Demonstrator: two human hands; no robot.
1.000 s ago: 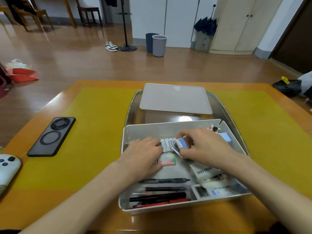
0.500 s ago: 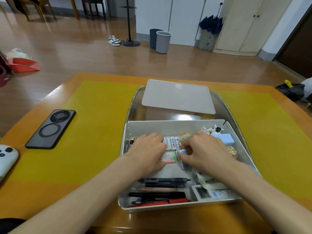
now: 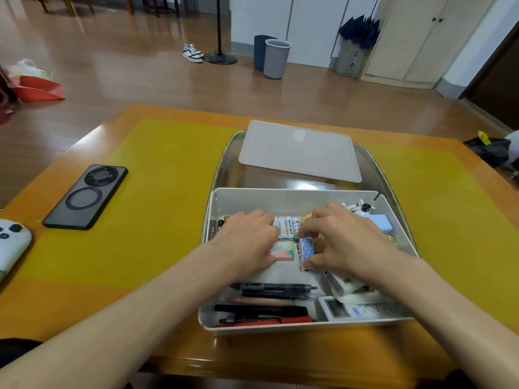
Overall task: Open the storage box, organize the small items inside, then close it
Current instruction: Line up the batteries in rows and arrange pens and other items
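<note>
The white plastic storage box (image 3: 295, 196) stands open on the yellow-matted wooden bench (image 3: 157, 192), sitting in the near end of a clear plastic tray (image 3: 224, 164). Its flat pale grey lid (image 3: 299, 150) lies across the tray's far end.

Both hands are inside the box. The right grip (image 3: 345, 240) pinches a small blue box with yellow dots (image 3: 306, 249) between thumb and fingertips, the box held on edge near the middle. The left grip (image 3: 247, 240) lies palm down just beside it. Its fingers cover the left part of a row of white batteries (image 3: 289, 227) and its thumb side covers part of a pink-and-green packet (image 3: 282, 252). The back of the hand hides the fingertips, so I cannot tell whether it holds anything.

The right wrist hides most of a white carton (image 3: 344, 283), whose lettering is too cut off to read. A light blue block (image 3: 380, 223) and a small white figurine (image 3: 359, 209) peek out beyond the right knuckles. Black and red pens (image 3: 264, 310) lie along the near wall.

On the mat to the left lies a black phone (image 3: 85, 196). A white game controller (image 3: 12, 245) is cut off by the picture's edge.
</note>
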